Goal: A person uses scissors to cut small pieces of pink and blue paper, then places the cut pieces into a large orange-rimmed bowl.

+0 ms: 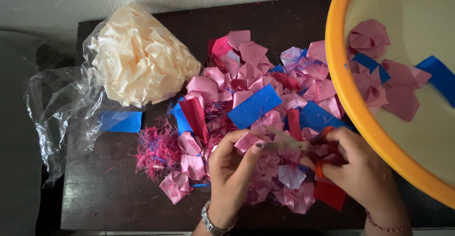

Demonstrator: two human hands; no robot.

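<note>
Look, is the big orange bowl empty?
No, the orange bowl holds pink folded fabric pieces and blue strips on its pale inside.

Left hand (232, 167) pinches pink ribbon piece (246, 141); right hand (358, 167) grips scissors (303, 146).

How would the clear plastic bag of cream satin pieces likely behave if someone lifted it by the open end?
The clear plastic bag of cream satin pieces is probably light for its bulk: the contents look loosely crumpled. The film lies slack and wrinkled on the dark wooden table, so it would likely sag. Open-mouthed, it might spill.
</note>
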